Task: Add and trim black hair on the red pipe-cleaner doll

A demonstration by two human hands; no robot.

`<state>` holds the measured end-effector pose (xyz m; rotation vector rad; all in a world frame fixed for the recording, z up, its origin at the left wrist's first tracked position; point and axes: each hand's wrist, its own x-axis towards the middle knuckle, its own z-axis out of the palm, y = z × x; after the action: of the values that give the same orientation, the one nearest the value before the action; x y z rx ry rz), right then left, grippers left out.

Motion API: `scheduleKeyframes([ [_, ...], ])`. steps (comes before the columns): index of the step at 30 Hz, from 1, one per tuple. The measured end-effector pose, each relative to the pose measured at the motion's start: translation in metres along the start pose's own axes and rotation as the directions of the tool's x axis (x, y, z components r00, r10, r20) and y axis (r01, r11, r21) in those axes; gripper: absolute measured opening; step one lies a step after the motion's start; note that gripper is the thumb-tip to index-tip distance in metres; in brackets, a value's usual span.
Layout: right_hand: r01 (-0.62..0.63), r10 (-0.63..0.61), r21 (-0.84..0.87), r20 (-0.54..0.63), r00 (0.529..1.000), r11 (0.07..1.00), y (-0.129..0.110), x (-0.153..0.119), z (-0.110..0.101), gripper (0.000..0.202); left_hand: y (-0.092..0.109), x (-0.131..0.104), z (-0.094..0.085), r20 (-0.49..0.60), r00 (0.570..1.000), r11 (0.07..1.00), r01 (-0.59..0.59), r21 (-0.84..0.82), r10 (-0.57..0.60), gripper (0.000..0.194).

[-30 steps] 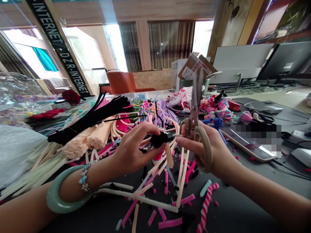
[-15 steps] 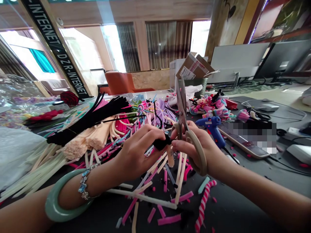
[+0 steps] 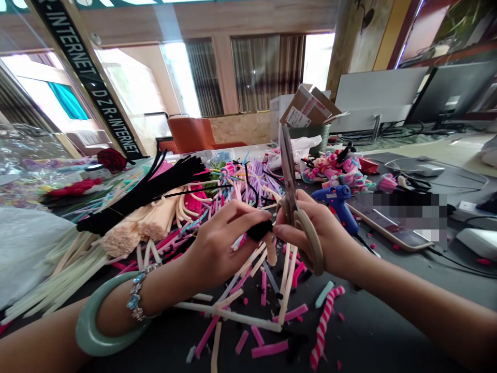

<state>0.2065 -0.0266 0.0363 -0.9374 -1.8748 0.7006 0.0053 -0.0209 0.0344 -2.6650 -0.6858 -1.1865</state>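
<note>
My left hand (image 3: 219,243) is closed on a small black fuzzy piece (image 3: 259,230), which looks bent from pipe cleaner. A short beige fuzzy piece (image 3: 271,249) hangs just under it. In my right hand (image 3: 316,233) are scissors (image 3: 288,160) with tan handles, their blades pointing up and away and lying close together. The right thumb and a fingertip meet the right edge of the black piece. Below both hands, cut pink pipe cleaner bits (image 3: 269,349) and cream lengths (image 3: 286,290) lie scattered on the dark table (image 3: 155,344).
Bundles of black pipe cleaners (image 3: 143,191) and beige pipe cleaners (image 3: 128,228) lie to the left. A blue glue gun (image 3: 341,204) and a phone (image 3: 388,225) with a cable are on the right. Behind stands a bin (image 3: 320,140) holding a cardboard box (image 3: 306,106). A red-white twisted stem (image 3: 325,326) lies in front.
The scissors have tilted slightly and moved a little left with my right hand. The left hand keeps the black piece, its fingers shifted slightly over it.
</note>
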Motion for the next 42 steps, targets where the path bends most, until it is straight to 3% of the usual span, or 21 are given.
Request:
scheduleKeyframes([
  [19,0.084,-0.084,-0.048,0.015,0.996,0.995,0.002,0.004,-0.007,0.005,-0.002,0.002,-0.001,0.003,1.0,0.999,0.031,-0.022,-0.031,0.034],
  [25,0.02,-0.025,-0.059,-0.096,0.995,0.998,0.003,0.006,-0.012,0.014,-0.012,0.0,0.0,-0.017,0.978,0.972,0.207,-0.112,-0.21,0.032],
  [28,-0.064,0.056,-0.047,-0.149,0.987,0.997,0.007,0.007,-0.015,0.021,-0.026,0.0,0.003,-0.033,0.924,0.9,0.363,-0.242,-0.381,0.028],
  [33,-0.142,0.123,-0.139,-0.135,0.983,0.98,0.024,0.008,-0.016,0.029,-0.049,0.003,0.009,0.02,0.817,0.663,0.482,-0.573,-0.576,0.032],
  [37,-0.055,0.025,-0.343,-0.092,0.995,0.938,0.034,0.011,-0.014,0.03,-0.06,0.003,0.01,0.032,0.764,0.572,0.51,-0.642,-0.645,0.033],
  [42,-0.039,0.029,-0.403,-0.031,0.999,0.914,0.037,0.015,-0.011,0.028,-0.075,-0.003,0.013,0.101,0.74,0.459,0.512,-0.726,-0.665,0.039],
])
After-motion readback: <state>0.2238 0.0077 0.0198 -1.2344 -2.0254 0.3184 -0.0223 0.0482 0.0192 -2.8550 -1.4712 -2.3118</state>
